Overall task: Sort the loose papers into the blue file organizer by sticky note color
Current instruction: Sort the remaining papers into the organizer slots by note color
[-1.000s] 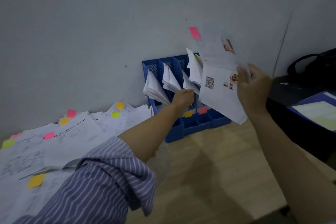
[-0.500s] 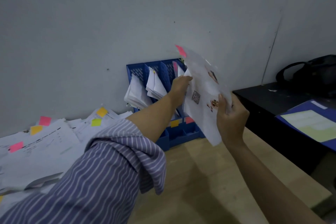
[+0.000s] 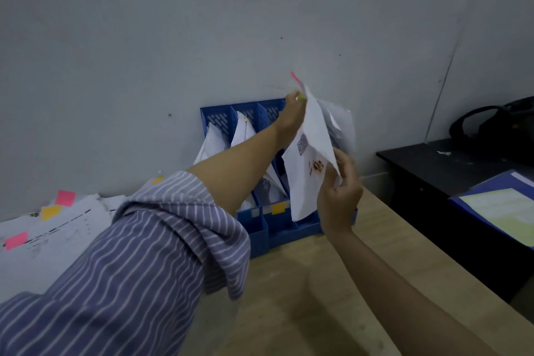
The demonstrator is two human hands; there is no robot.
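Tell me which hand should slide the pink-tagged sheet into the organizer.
Right, probably. The right hand already grips the pink-tagged sheet at its lower edge, just in front of the blue file organizer. The left hand is up among the filed papers.

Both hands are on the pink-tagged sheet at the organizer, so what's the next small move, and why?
Probably lower the white sheet with the pink sticky note into the rightmost slot of the blue plastic file organizer: the left hand grips its top, the right hand its lower edge, and it hangs just above that slot.
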